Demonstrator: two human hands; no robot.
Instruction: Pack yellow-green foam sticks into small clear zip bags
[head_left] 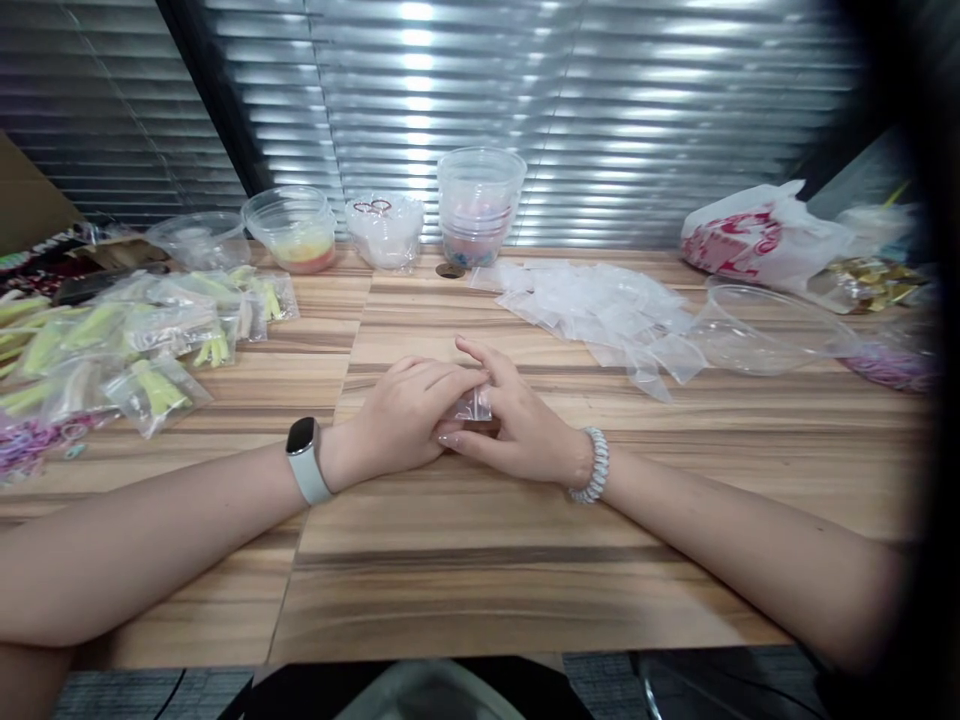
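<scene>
Close together, hands point(409, 420) — pinching a small plastic bag point(474, 405)

left: bagged tassels point(154, 395), apparently | back: tubs point(480, 205) | right: loose bags point(592, 315) | centre: hands point(405, 415)

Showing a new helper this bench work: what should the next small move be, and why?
Probably slide the right hand along the small clear plastic bag to press it flat, because the left hand holds one end steady and the bag's middle shows between the fingers. Whether it is sealed cannot be seen.
</scene>
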